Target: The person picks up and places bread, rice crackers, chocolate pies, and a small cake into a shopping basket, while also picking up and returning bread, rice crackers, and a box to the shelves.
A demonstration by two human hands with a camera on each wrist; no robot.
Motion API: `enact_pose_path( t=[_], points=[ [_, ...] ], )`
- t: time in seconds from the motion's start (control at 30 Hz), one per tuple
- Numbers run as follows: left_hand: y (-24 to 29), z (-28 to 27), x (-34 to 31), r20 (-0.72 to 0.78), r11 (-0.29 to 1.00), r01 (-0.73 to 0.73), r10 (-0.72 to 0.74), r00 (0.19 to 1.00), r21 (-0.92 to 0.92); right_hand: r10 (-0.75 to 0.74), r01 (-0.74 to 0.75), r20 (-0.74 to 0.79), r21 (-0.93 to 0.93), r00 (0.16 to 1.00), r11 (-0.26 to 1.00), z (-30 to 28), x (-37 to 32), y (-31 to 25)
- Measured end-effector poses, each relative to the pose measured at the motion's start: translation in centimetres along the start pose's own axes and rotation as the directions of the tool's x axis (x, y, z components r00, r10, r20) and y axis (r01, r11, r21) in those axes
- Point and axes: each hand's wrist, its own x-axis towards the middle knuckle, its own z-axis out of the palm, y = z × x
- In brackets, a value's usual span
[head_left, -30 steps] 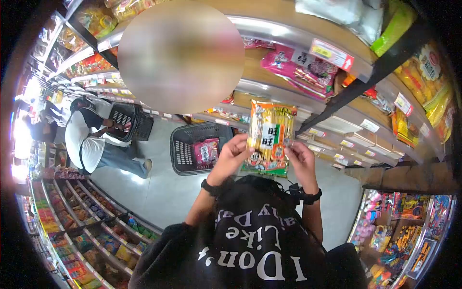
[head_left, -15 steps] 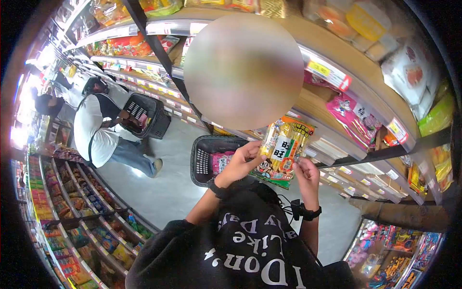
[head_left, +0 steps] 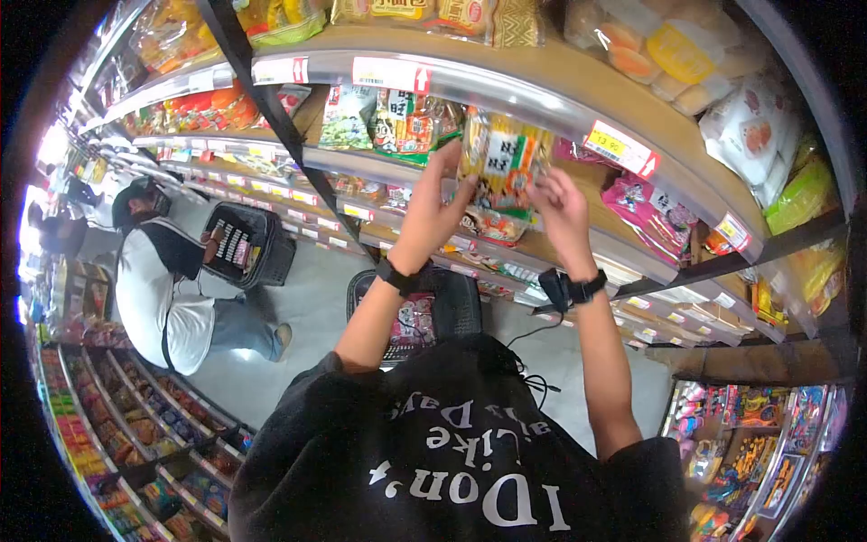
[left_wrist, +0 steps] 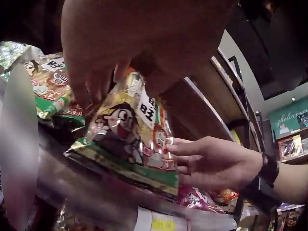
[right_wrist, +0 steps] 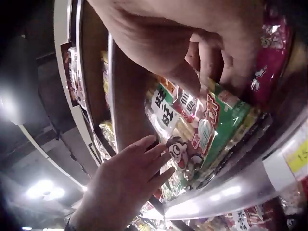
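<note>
At the shelf's [head_left: 312, 125] front edge, the snack bag [head_left: 502, 161] is flanked, apparently for steadiness, by the left hand [head_left: 436, 206], fingers extended, and the right hand [head_left: 565, 215], grip indeterminable.
</note>
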Motion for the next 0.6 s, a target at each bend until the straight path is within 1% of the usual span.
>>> enact_pose_path(
  t=[0.03,0.13,0.2,0.27,0.3,0.33,0.37,0.4,0.43,0.47,0.5,0.53,0.57,0.6],
  points=[
    [0.0,0.1,1.0,-0.025,1.0,0.004,-0.003,1.0,0.011,-0.027,0.027,-0.001,0.019,1.0,0.999,0.3,1.8,-0.2],
    [-1.4,0.5,2.2,-0.123,0.967,-0.156,0.183,0.975,0.2,-0.082,0.081,0.012,0.082,0.997,0.993,1.0,6.0,1.2],
    [-0.8,0.3,1.7,-0.082,0.97,-0.148,0.167,0.983,0.194,-0.106,0.101,0.035,0.124,0.994,0.987,1.6,8.1,3.0],
    [-0.2,-0.2,0.9,-0.059,0.964,-0.155,0.171,0.983,0.215,-0.056,0.047,0.062,0.131,0.997,0.99,1.6,9.1,4.1],
    [-0.2,-0.7,0.2,-0.046,0.969,-0.139,0.151,0.988,0.202,-0.035,0.024,0.079,0.135,0.996,0.991,2.0,9.4,3.9],
    [-0.4,-1.3,-0.9,-0.033,0.975,-0.118,0.127,0.991,0.19,0.004,-0.014,0.082,0.119,0.997,0.993,2.2,9.3,3.5],
    [-0.5,-1.9,-2.1,-0.02,0.979,-0.096,0.101,0.995,0.178,0.002,-0.01,0.087,0.094,0.996,0.996,2.4,9.4,3.7],
    [-0.7,-2.4,-3.4,-0.052,0.985,-0.035,0.044,0.998,0.168,0.001,-0.007,0.091,0.068,0.996,0.998,2.3,9.6,4.0],
    [-1.4,-3.1,-4.7,-0.036,0.989,0.014,-0.009,0.999,0.149,0.004,-0.008,0.096,0.04,0.995,0.999,2.3,9.5,4.1],
    [-2.2,-3.9,-6.3,-0.021,0.989,0.069,-0.067,0.998,0.129,0.029,-0.033,0.141,0.021,0.99,0.999,2.1,9.4,3.9],
    [-2.9,-4.6,-8.3,-0.007,0.985,0.133,-0.133,0.991,0.108,0.033,-0.037,0.15,0.029,0.988,0.999,2.3,8.7,3.4],
    [-3.3,-5.2,-10.1,-0.046,0.972,0.217,-0.213,0.976,0.086,0.035,-0.042,0.159,0.038,0.987,0.998,2.5,8.0,2.8],
    [-4.5,-6.1,-12.2,-0.044,0.943,0.329,-0.327,0.944,0.052,0.025,-0.034,0.167,0.05,0.986,0.998,2.8,7.8,2.2],
    [-5.6,-7.0,-14.4,-0.072,0.908,0.418,-0.415,0.907,0.035,0.062,-0.068,0.15,0.041,0.987,0.997,2.8,7.5,1.9]
  ],
)
